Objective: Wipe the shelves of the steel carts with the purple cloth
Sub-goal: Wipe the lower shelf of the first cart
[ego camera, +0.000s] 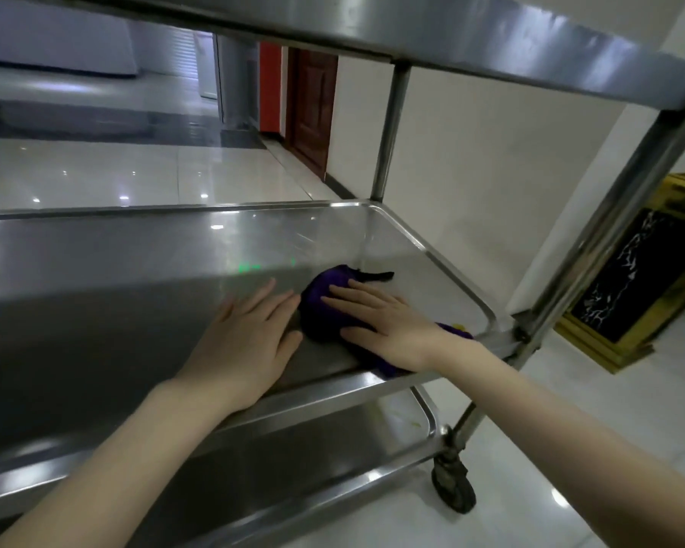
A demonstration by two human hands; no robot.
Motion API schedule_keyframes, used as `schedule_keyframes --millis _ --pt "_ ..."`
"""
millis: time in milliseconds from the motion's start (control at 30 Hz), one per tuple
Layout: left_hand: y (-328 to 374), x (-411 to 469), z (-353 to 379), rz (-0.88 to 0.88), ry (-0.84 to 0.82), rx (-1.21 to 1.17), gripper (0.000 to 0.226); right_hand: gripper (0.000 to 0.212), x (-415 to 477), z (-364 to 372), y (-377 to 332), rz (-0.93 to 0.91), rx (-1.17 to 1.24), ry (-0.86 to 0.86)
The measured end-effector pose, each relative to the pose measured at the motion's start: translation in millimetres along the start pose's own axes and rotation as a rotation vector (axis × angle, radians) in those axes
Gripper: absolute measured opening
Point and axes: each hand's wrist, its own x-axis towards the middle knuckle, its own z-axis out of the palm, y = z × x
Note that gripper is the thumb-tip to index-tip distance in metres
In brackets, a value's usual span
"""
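— Which edges are met on the middle shelf (135, 278) of the steel cart?
— A low raised rim is seen all round it. The far rim and the right rim are joined in a rounded corner at the rear post (390, 132). The front rim is crossed by both forearms. Overhead the space is closed by the top shelf (451, 41); below, the bottom shelf (293, 441) and a caster (453, 484) are seen.
— How much open room is left?
— A long stretch of bare steel is left to the left of the hands and toward the far rim. Only a narrow strip is left between the cloth and the right rim.
— Where is the purple cloth (325, 306) found?
— It is bunched on the middle shelf near the front right corner, under the right hand (388, 326). It is pressed down by the flat palm, with the fingers laid straight and spread; nothing is curled round it. A dark tail is seen beyond the fingertips, and another end past the wrist, by the front rim.
— And the left hand (246, 338)?
— It is laid flat on the bare steel just left of the cloth, fingers straight, nothing held. Whether the cloth's edge is touched cannot be told.
— What is seen outside the cart?
— A glossy tiled floor (95, 172), a pale wall (491, 172), and a gold-and-black bin (641, 278) to the right
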Motion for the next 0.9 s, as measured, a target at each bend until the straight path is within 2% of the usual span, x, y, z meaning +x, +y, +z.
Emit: schedule_keyframes --millis 67,167,233,300,367,433,500,600,667,733,833,900 --pt "24.9 9.2 2.1 0.017 0.0 -0.045 0.057 0.056 8.3 -10.8 28.4 0.105 -0.043 0.028" --pt "54.3 16.5 11.6 0.08 -0.024 -0.072 0.053 0.052 22.8 -36.4 75.4 0.514 -0.176 0.11" --pt "55.6 19.8 14.7 0.07 -0.041 -0.102 0.05 0.053 24.8 -42.0 86.5 0.623 -0.192 0.109" --pt "50.6 20.2 14.9 0.032 -0.057 -0.129 0.049 0.054 12.8 -33.8 77.1 0.511 -0.188 0.093" --pt "48.7 19.1 16.0 0.033 -0.061 -0.107 0.048 0.058 -15.0 -16.9 58.1 0.266 -0.135 0.101" --pt "50.1 17.6 16.9 0.038 -0.065 -0.091 0.047 0.058 -40.9 -11.2 47.6 0.109 -0.043 0.052" --pt "51.6 14.6 16.8 0.036 -0.092 -0.086 0.048 0.054 -40.8 -23.8 65.2 0.148 -0.009 0.038" --pt "51.7 13.8 14.9 0.029 -0.105 -0.078 0.048 0.052 -20.3 -45.1 92.0 0.58 -0.18 0.099" --pt "51.4 14.6 13.2 0.022 -0.093 -0.088 0.047 0.053 -10.6 -42.2 86.2 0.696 -0.234 0.128" --pt "51.1 13.9 11.8 0.022 -0.083 -0.095 0.046 0.054 -21.8 -25.2 66.9 0.592 -0.224 0.152" --pt "48.9 9.4 11.9 0.024 -0.072 -0.11 0.047 0.058 -60.1 -7.8 41.4 0.291 -0.13 0.166" --pt "47.3 6.4 14.2 0.029 -0.081 -0.12 0.048 0.059 -61.8 -18.5 54.6 0.286 -0.075 0.108"
